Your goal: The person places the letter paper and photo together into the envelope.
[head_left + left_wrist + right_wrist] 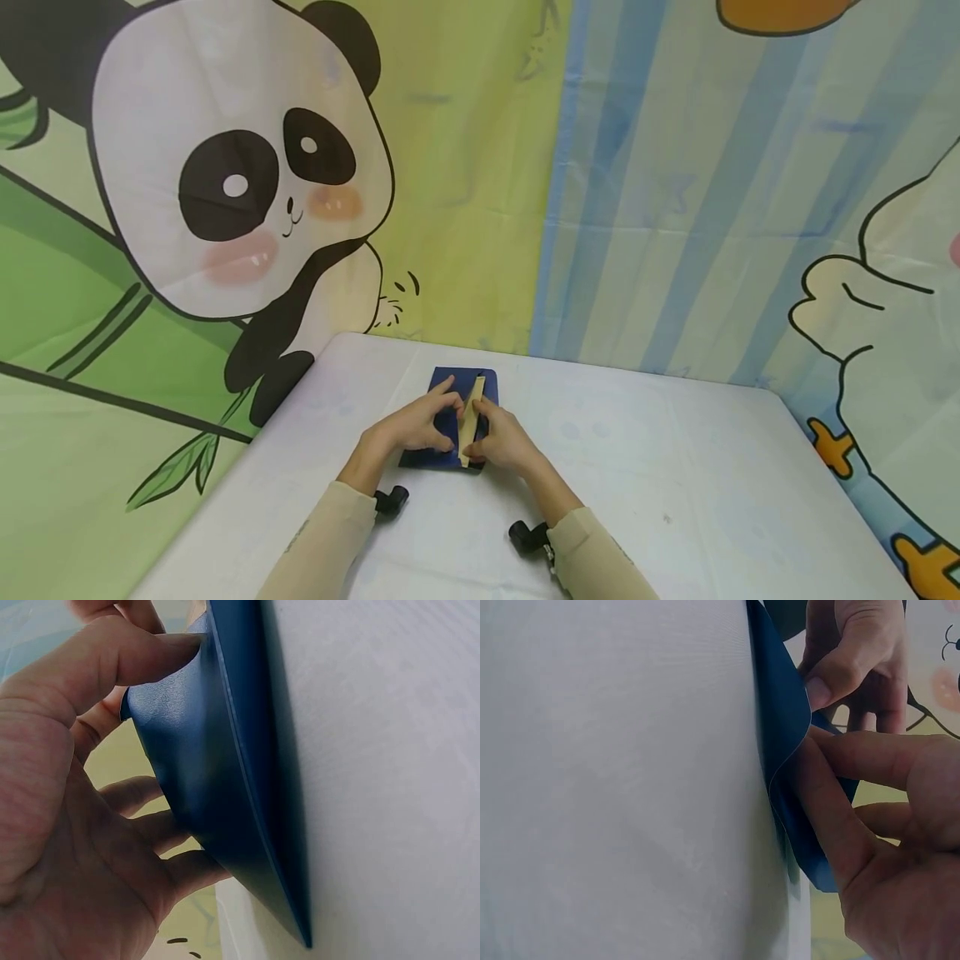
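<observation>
A dark blue soft-covered notebook (pixel 442 460) lies on the white table, its covers spread to both sides of a narrow cream strip (pixel 468 423) that looks like page edges. My left hand (pixel 422 421) is on its left half. In the left wrist view the thumb (pixel 154 658) presses the bent blue cover (pixel 191 742) while other fingertips reach behind its edge. On the other side, my right hand (pixel 506 435) has curled fingers and thumb at the strip's right side. The right wrist view shows its fingers (pixel 825 795) against the curved blue cover (pixel 780 712), their tips partly hidden.
The white table (pixel 660 467) extends around the notebook on all sides. Behind it hangs a printed cloth backdrop (pixel 465 167) with a panda and stripes. A small black camera mount (pixel 392 502) sits at the left wrist, another (pixel 527 537) at the right.
</observation>
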`<state>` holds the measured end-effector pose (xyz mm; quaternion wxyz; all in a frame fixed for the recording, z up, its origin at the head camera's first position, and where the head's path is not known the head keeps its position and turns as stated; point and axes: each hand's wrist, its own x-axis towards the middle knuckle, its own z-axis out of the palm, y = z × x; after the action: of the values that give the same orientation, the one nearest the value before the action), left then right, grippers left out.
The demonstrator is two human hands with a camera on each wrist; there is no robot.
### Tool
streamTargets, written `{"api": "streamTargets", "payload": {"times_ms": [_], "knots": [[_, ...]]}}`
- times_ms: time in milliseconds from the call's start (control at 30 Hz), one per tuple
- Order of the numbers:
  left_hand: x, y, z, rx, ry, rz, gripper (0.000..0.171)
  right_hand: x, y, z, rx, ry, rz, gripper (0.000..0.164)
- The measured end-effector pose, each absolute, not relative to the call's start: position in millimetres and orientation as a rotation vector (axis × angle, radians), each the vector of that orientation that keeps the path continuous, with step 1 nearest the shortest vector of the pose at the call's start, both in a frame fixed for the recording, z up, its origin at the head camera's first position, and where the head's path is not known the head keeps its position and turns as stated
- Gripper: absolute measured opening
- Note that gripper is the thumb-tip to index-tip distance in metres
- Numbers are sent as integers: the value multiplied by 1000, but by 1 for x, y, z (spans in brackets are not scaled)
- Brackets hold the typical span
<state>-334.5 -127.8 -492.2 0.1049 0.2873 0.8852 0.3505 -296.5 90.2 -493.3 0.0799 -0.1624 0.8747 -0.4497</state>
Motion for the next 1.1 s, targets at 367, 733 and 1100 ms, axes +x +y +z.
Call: {"api": "streamTargets", "payload": {"times_ms": [367, 733, 1100], "knots": [[-334, -127, -493, 854, 2599, 1034, 43, -296, 85, -495, -435, 2496, -1454, 86], [-334, -127, -490, 852, 2601, 1026, 43, -294, 83, -496, -418, 2389, -1557, 86], [-334, -127, -491, 842, 2597, 1027, 43, -296, 83, -498, -521, 2557, -1442, 73]]}}
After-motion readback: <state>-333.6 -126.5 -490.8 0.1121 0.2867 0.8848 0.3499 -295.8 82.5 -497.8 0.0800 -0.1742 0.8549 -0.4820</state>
